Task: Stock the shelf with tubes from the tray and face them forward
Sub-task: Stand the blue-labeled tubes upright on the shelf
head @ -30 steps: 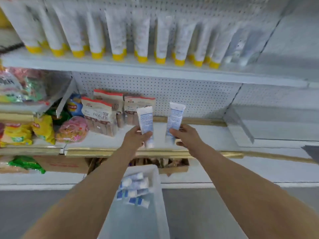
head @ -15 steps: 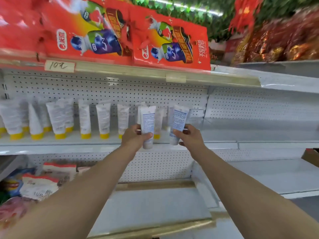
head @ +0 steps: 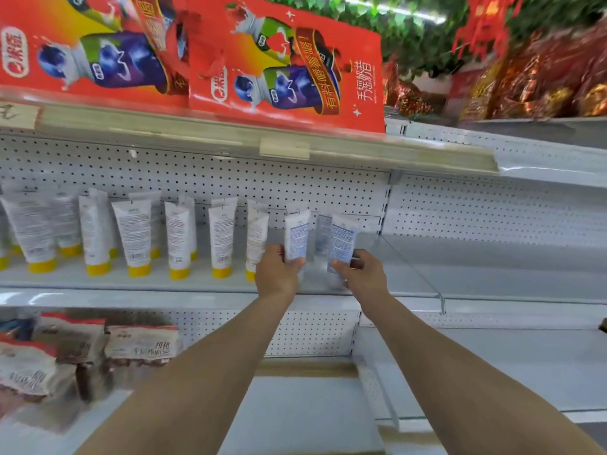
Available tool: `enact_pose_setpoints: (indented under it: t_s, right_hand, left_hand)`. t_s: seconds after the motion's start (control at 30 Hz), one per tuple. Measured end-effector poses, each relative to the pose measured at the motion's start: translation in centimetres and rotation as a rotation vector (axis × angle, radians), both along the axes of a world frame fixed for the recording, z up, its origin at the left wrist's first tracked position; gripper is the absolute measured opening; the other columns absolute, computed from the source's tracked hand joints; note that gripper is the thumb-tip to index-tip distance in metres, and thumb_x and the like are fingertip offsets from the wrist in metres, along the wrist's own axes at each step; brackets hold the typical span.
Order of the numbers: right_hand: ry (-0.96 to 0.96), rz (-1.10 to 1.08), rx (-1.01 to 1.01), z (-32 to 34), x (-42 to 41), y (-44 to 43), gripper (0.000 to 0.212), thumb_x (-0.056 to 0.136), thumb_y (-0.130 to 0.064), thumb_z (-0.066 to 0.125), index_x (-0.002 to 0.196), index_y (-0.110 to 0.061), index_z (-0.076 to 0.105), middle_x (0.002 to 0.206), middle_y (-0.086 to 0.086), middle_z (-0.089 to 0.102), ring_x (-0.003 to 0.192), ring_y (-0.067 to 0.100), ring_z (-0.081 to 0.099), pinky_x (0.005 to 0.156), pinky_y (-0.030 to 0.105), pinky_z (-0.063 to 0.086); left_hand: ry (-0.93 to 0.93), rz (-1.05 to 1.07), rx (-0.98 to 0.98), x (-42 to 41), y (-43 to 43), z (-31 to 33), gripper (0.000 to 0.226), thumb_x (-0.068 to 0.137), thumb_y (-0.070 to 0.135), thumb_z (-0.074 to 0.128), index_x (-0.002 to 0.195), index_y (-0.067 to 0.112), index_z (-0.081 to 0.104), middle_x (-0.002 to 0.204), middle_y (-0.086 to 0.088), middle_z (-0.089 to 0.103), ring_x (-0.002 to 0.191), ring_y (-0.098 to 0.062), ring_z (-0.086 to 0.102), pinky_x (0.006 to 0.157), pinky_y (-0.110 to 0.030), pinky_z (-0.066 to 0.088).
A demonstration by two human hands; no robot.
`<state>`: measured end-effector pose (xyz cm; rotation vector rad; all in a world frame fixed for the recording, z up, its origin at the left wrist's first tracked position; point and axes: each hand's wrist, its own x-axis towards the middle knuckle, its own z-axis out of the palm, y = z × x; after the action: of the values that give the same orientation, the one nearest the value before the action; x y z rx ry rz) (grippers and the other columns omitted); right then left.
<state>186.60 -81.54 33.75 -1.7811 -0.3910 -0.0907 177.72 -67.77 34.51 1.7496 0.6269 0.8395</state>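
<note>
Each of my hands holds one white tube with blue print, upright, over the middle shelf [head: 164,287]. My left hand [head: 277,274] grips the left tube [head: 296,234] by its lower end. My right hand [head: 361,274] pinches the right tube [head: 341,244], which tilts slightly. Both tubes are at the right end of a row of white tubes with yellow caps [head: 134,238] that stand cap down along the shelf. Another blue-printed tube [head: 323,234] shows behind, between my two. The tray is out of view.
Right of my hands the shelf [head: 492,277] is bare up to a thin divider [head: 417,270]. A red poster [head: 282,70] hangs above the shelf rail. Snack packets [head: 141,343] sit on the lower shelf at the left. White pegboard [head: 262,182] backs the shelves.
The view has swung up from the lower shelf and tray to the tube shelf. Both hands have carried their tubes up and forward to the end of the row.
</note>
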Motion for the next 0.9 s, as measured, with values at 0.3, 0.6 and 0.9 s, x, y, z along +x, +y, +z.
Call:
enact_pose_setpoints:
  t_s: [0.3, 0.6, 0.9]
  right_hand:
    - [-0.016, 0.030, -0.078, -1.3, 2.6, 1.1, 0.030, 0.080, -0.039, 0.076, 0.106, -0.025, 0.068, 0.088, -0.010, 0.072, 0.081, 0.009, 0.067, 0.077, 0.029, 0.053]
    - [-0.025, 0.073, -0.077, -1.8, 3.7, 1.5, 0.022, 0.079, -0.045, 0.075, 0.098, -0.033, 0.073, 0.084, -0.015, 0.074, 0.083, 0.007, 0.069, 0.085, 0.036, 0.057]
    - [0.009, 0.064, -0.067, -1.7, 3.5, 1.8, 0.018, 0.079, -0.043, 0.076, 0.095, -0.035, 0.074, 0.083, -0.014, 0.074, 0.084, 0.010, 0.069, 0.087, 0.038, 0.056]
  left_hand:
    - [-0.065, 0.006, 0.060, 3.2, 1.3, -2.3, 0.029, 0.082, 0.022, 0.075, 0.104, 0.017, 0.057, 0.094, 0.005, 0.064, 0.086, -0.014, 0.060, 0.076, -0.025, 0.042]
    - [-0.073, -0.017, 0.068, 3.5, 1.7, -2.6, 0.031, 0.084, 0.025, 0.074, 0.110, 0.021, 0.058, 0.091, 0.013, 0.061, 0.080, -0.002, 0.057, 0.064, -0.012, 0.038]
    - [-0.060, -0.043, 0.047, 3.2, 1.8, -2.8, 0.036, 0.084, 0.027, 0.073, 0.115, 0.018, 0.059, 0.100, 0.007, 0.066, 0.091, -0.010, 0.062, 0.076, -0.022, 0.043]
